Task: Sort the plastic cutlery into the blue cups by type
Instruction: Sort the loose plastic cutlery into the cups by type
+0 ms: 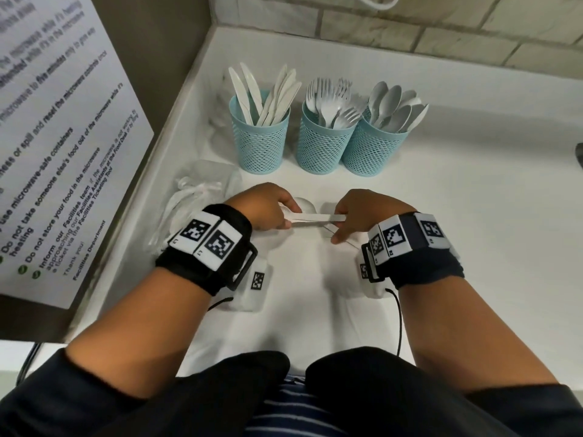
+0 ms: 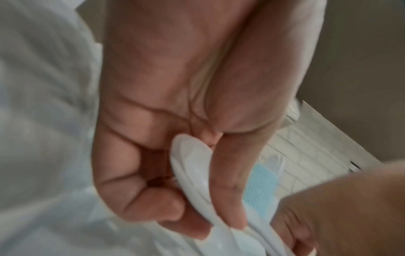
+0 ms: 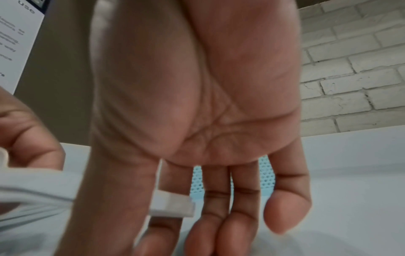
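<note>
A white plastic spoon (image 1: 312, 218) lies level between my two hands, low over the white counter (image 1: 441, 247), with thin clear film around it. My left hand (image 1: 277, 212) grips the bowl end; in the left wrist view the spoon bowl (image 2: 190, 164) sits between thumb and curled fingers of the left hand (image 2: 175, 207). My right hand (image 1: 344, 219) pinches the handle end (image 3: 173, 206) between thumb and forefinger, the other fingers nearly straight. Behind stand three blue mesh cups: knives (image 1: 260, 140), forks (image 1: 325, 143), spoons (image 1: 372, 146).
A heap of clear plastic wrapping (image 1: 195, 197) lies left of my left hand. A printed notice (image 1: 56, 137) hangs on the left wall and a brick wall (image 1: 441, 36) closes the back. A dark object (image 1: 579, 156) shows at the right edge.
</note>
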